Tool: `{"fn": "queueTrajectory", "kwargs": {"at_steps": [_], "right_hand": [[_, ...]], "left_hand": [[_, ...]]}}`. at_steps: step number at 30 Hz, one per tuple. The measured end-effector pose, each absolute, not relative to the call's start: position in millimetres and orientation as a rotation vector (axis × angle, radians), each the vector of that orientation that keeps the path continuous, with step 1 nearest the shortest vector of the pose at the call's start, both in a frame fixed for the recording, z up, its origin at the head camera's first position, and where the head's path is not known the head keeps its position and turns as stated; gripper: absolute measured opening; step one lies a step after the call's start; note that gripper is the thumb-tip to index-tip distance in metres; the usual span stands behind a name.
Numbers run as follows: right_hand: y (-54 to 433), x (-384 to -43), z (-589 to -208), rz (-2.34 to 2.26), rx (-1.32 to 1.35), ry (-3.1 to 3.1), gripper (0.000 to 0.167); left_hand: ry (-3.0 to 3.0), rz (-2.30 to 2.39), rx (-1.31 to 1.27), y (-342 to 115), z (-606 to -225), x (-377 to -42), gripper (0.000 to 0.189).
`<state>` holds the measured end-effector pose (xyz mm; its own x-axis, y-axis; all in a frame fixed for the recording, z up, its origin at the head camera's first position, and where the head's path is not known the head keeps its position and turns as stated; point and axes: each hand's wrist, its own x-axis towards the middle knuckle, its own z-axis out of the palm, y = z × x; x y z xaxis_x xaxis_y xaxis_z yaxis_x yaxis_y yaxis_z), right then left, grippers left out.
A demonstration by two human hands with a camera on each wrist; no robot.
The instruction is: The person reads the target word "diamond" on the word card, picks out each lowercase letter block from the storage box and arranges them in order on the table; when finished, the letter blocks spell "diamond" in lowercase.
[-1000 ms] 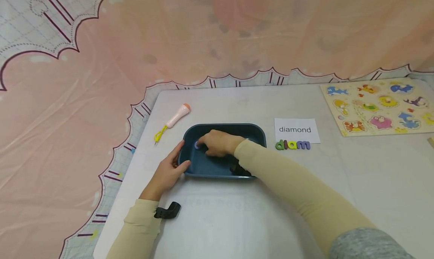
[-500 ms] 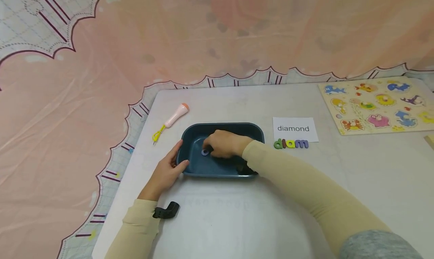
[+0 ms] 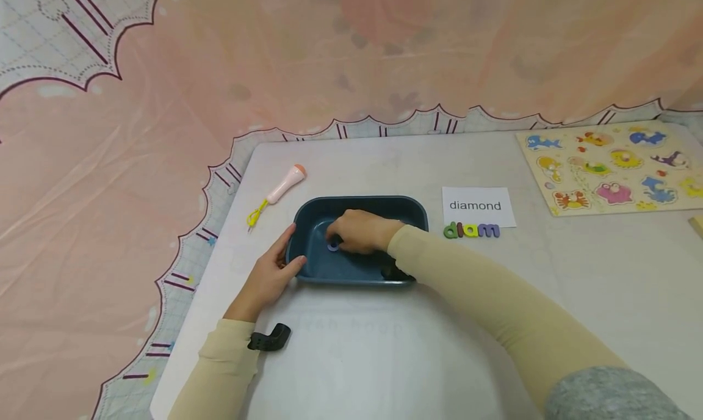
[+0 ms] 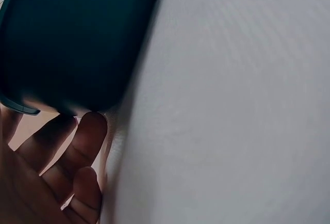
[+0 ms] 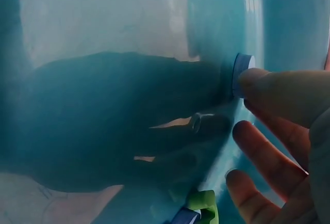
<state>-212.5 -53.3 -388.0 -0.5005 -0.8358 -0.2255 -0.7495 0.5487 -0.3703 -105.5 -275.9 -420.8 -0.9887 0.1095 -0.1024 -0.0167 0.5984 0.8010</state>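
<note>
slippage seemed the likeliest trouble: the right hand (image 3: 359, 232), fingers bent, appeared to pinch the purple piece (image 5: 238, 77) only at the fingertips, so a loose hold could have dropped it within the blue tray (image 3: 317, 267), where it was. the left hand (image 3: 266, 279), thumb and fingers spread wide, held the tray's left end; tugging there could have jogged it. the piece looked ring-like from above, one face pale.
</note>
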Motion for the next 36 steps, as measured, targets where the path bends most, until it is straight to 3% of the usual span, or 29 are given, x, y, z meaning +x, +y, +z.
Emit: {"fn": "queueTrajectory", "kwargs": {"at_steps": [12, 22, 36], "right_hand": [[-53.1, -207.6, -385.2, -0.307, -1.336, 2.414, 0.021], [-28.4, -205.3, -371.1, -0.393, -1.254, 2.425, 0.025], [16.8, -207.6, -335.4, -0.466, -1.335, 2.524, 0.024]], "left_hand": [[2.679, 1.353, 0.078, -273.2, -420.1, -106.6, 0.073], [2.688, 1.322, 0.063, -270.7, -422.4, -105.8, 0.073], [2.713, 1.287, 0.037, -273.0, -419.5, -106.6, 0.073]]}}
